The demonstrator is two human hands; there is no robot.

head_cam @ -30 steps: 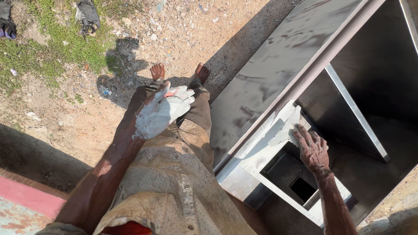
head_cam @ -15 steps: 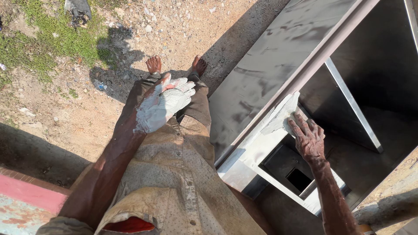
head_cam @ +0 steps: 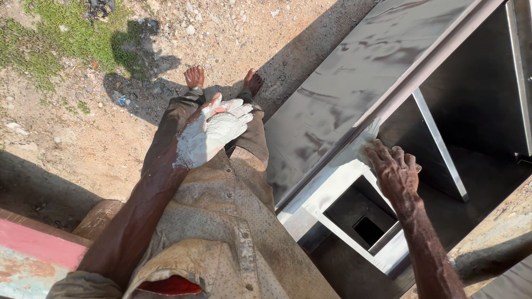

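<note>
Right hand [head_cam: 396, 171] presses cloth [head_cam: 367, 145] against metal cabinet [head_cam: 343, 99].

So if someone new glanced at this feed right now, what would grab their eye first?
Probably the left hand, coated in white paste and held open above the person's trousers, mid-frame. Next, the right hand pressing a pale rag or pad against the edge of the dark grey metal cabinet on the right. Bare feet stand on sandy ground at the top.
</note>
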